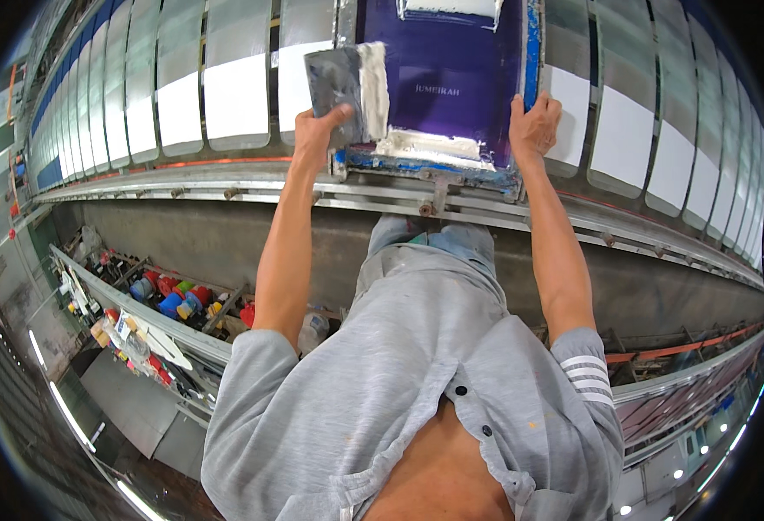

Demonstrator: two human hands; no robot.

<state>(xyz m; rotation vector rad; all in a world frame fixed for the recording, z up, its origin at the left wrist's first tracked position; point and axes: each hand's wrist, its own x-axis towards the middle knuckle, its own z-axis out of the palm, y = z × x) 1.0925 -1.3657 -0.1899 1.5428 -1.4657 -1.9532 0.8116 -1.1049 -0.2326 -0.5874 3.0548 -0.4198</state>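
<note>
My left hand [317,130] grips a grey squeegee [330,78] with thick white paste along its right edge, at the left side of a screen frame. My right hand [534,126] grips the frame's blue-stained right side [530,52]. The purple screen [434,65] has small light lettering in its middle and white paste [434,148] along its near and far edges. The frame sits over a long row of metal plates [234,95] with white sheets on them, some partly covered by the frame.
A metal rail [226,193] runs along the near edge, with my body close against it. Behind me at the lower left, several coloured containers [172,302] crowd a shelf beside another rail [139,313]. More rails [677,365] and lit ceiling tubes show toward the rim.
</note>
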